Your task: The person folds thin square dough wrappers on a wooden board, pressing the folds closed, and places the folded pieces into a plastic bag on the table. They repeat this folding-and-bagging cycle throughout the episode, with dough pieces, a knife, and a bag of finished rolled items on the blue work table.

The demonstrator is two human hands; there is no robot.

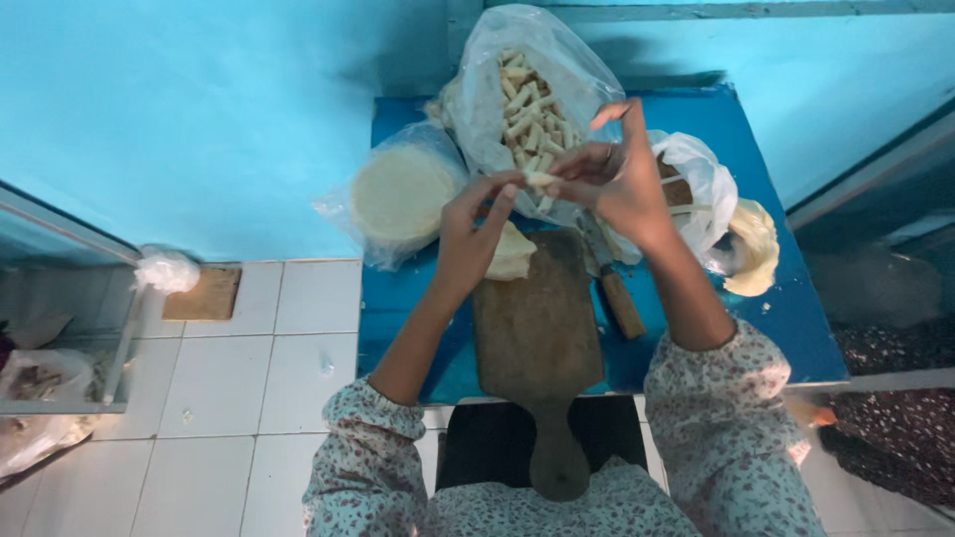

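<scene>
Both hands meet above the far end of a long, dark wooden paddle-shaped cutting board (537, 318), which lies on a small blue-painted worktop (786, 308). The left hand (476, 231) and the right hand (612, 179) each pinch, with thumb and fingertips closed, one end of a small pale roll of soft dough (540, 180); the right index finger sticks up free. The grip of both hands is thus closed on that roll, held in the air just over the board's top edge.

Below the left fingers a folded, cream-coloured sheet of thin pastry (511, 253) rests on the board. Behind the hands a crinkled clear plastic bag (487, 89) holds a heap of short, stick-shaped finished rolls (529, 109). To its left a second thin bag wraps a flat round stack of pale wrappers (400, 194). A knife with a brown wooden handle (622, 303) lies just beside the board's right edge. Further right sit a white plastic bag (708, 184) and a glossy yellowish lump (756, 247). The floor is white glazed tile (239, 378).
</scene>
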